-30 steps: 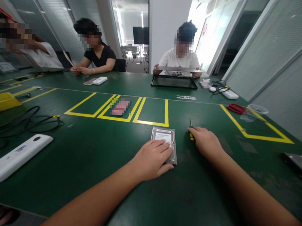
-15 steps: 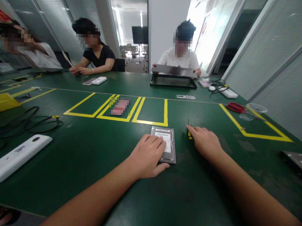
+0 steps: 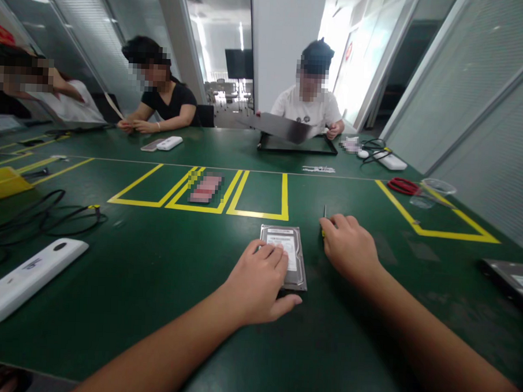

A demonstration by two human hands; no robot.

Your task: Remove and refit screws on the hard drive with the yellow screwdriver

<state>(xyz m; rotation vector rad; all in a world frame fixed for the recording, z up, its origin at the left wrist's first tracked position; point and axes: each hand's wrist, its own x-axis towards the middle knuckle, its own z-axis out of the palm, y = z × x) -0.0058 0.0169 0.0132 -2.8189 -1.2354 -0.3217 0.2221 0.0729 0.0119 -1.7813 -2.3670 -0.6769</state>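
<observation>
A silver hard disk drive (image 3: 300, 261) with a white label lies on the green table. My left hand (image 3: 260, 282) rests over its left side, fingers laid on the label and the thumb spread off the near edge. To the right of the drive, my right hand (image 3: 350, 243) is closed around a screwdriver (image 3: 325, 211). The metal shaft points away from me; a bit of yellow handle shows by the fingers, and the rest is hidden in the hand.
A white device (image 3: 32, 278) and black cables (image 3: 57, 213) lie at left. Another hard drive (image 3: 511, 276) is at far right. Yellow tape (image 3: 256, 214) marks areas ahead, one with a blurred pinkish item (image 3: 206, 189). Across the table, a person (image 3: 311, 100) handles a dark panel (image 3: 286, 128).
My left thumb has moved off the drive's near edge. My right hand has turned slightly, hiding more of the screwdriver handle. The person opposite has shifted and tilted the panel leftward.
</observation>
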